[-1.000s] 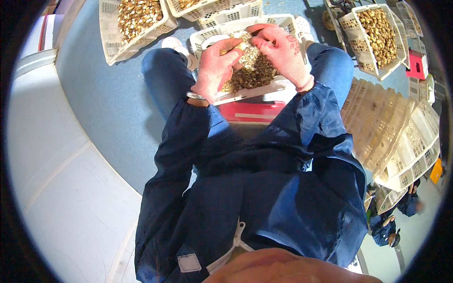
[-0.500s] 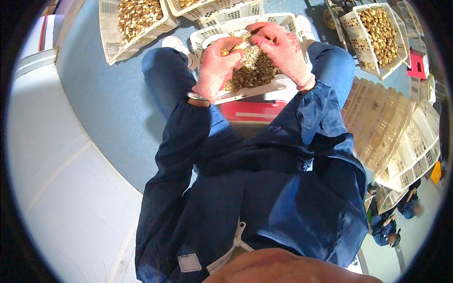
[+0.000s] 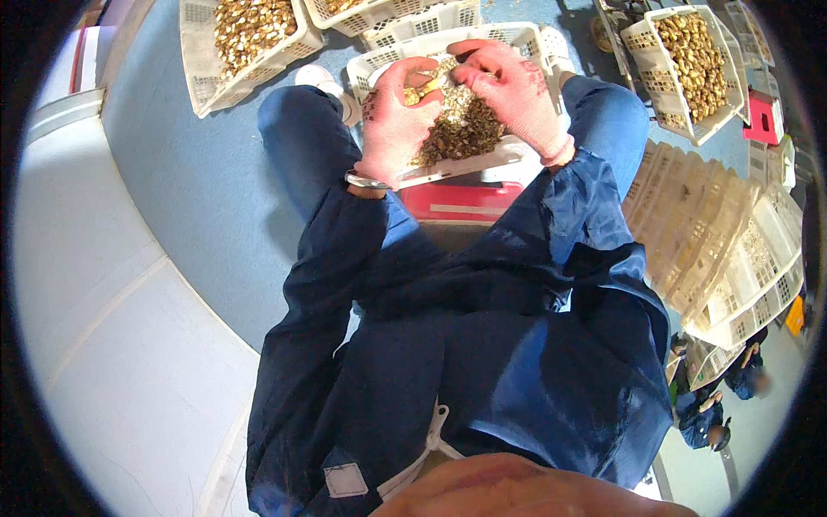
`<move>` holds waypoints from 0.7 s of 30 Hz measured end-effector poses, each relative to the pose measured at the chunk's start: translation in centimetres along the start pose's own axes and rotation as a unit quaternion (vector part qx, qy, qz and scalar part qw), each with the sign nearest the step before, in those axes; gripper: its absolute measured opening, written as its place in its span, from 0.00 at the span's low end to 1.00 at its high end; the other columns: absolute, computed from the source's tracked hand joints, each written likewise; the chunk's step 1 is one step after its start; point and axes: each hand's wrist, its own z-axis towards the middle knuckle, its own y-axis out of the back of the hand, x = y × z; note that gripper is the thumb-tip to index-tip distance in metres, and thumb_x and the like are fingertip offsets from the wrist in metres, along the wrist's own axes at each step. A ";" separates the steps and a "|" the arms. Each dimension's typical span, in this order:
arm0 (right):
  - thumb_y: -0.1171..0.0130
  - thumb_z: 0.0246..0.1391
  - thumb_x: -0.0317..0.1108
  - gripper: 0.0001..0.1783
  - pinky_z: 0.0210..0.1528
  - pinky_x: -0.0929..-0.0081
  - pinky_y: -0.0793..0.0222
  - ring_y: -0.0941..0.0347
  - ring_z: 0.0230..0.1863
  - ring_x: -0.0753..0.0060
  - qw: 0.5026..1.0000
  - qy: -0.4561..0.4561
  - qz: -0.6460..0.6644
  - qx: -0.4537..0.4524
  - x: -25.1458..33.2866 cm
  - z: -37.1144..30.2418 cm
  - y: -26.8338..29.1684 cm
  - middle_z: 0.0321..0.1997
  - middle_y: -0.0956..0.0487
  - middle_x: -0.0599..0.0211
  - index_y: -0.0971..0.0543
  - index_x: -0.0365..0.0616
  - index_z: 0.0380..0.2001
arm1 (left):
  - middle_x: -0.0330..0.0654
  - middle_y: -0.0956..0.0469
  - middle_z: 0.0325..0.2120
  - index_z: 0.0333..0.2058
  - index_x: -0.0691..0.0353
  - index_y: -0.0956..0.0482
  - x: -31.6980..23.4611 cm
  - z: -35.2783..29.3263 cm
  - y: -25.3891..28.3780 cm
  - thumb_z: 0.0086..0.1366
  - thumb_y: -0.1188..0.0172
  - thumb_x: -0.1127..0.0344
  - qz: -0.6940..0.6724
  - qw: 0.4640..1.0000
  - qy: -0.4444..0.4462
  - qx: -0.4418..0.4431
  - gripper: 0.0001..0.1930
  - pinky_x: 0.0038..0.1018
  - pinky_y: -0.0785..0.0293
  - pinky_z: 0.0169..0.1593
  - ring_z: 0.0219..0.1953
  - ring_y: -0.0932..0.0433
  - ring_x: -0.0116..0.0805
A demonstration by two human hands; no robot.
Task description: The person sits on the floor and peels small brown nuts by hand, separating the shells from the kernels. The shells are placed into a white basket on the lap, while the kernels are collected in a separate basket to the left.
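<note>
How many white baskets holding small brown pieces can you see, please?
3: one under the left hand and right hand, one upper left, one upper right. Others may be hidden.

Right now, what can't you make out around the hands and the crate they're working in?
Head view only:
- Piece pinched by left hand and right hand: too small, fingers cover it.
- White crate floor: hidden by the pile of small brownish pieces and both hands.
- Red box under it: mostly covered by crate and sleeves.
- Far crates: cut by the top edge.

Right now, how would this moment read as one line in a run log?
left hand: pinching a small tan piece | right hand: fingers at the same piece | below: white basket of small brown pieces | person seated
</note>
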 end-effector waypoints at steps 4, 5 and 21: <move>0.39 0.55 0.35 0.10 0.48 0.68 0.28 0.23 0.46 0.58 1.000 -0.001 0.002 -0.003 0.2 0.1 0.2 0.48 0.19 0.61 0.19 0.38 0.30 | 0.42 0.22 0.39 0.50 0.58 0.24 -0.9 -0.3 0.1 0.55 0.36 0.78 0.106 0.991 -0.078 -0.030 0.22 0.26 0.24 0.37 0.34 0.21 0.31; 0.39 0.55 0.35 0.10 0.48 0.68 0.28 0.23 0.46 0.59 1.000 0.015 -0.007 0.008 -0.1 0.0 -0.1 0.48 0.19 0.61 0.19 0.38 0.30 | 0.43 0.22 0.39 0.49 0.58 0.24 -1.0 -0.3 -0.2 0.54 0.36 0.78 0.119 0.986 -0.105 -0.042 0.21 0.29 0.24 0.41 0.38 0.20 0.34; 0.41 0.61 0.38 0.13 0.42 0.79 0.31 0.27 0.39 0.82 0.987 -0.113 0.111 0.024 0.8 -0.2 0.2 0.41 0.19 0.71 0.18 0.38 0.38 | 0.39 0.18 0.34 0.54 0.64 0.27 -3.1 -0.3 1.2 0.66 0.40 0.67 -0.193 0.950 0.207 0.132 0.19 0.17 0.36 0.24 0.22 0.30 0.17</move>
